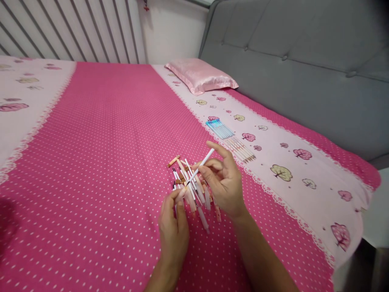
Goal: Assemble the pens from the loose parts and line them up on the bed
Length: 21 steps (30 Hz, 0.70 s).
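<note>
Two bare hands are shown above a pink dotted bedspread. By the right hand, half closed, a white pen is gripped between thumb and fingers; its upper end is pointed toward 1 o'clock and its dark tip toward 7 o'clock. The left hand is partly curled just below that tip; a pale pink barrel appears to be pinched there, although the detail is blurred. A loose heap of pens is spread at 1 o'clock from the left hand and at 9 o'clock from the right. Beige pens are laid in a row at 1 o'clock from the right hand, and blue pens are aligned at 12 o'clock, just beyond. Farther off, a pink pillow is set beside a gray headboard.
</note>
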Tool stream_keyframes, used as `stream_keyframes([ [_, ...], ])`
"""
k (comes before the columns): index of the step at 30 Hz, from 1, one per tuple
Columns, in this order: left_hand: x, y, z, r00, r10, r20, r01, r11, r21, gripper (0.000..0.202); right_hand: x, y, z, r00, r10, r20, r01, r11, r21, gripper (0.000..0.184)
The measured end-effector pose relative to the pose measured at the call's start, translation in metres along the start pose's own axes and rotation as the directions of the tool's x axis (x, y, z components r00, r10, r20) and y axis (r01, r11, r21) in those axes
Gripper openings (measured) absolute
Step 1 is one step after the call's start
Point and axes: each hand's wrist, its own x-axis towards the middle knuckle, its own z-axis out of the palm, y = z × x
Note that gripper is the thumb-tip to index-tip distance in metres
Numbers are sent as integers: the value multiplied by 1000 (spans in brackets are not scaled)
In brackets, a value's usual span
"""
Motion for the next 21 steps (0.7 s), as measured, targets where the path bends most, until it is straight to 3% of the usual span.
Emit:
stream_keyframes([
  [12, -1, -1, 0, 1000, 25, 6, -25, 999, -24, 24, 1, 4, 1, 999, -9, 34, 9, 1000, -17, 43],
  [21, -1, 4, -1, 994, 70, 89, -66, 997, -48, 27, 3, 3, -9, 993, -23, 113, 27, 999, -33, 39],
])
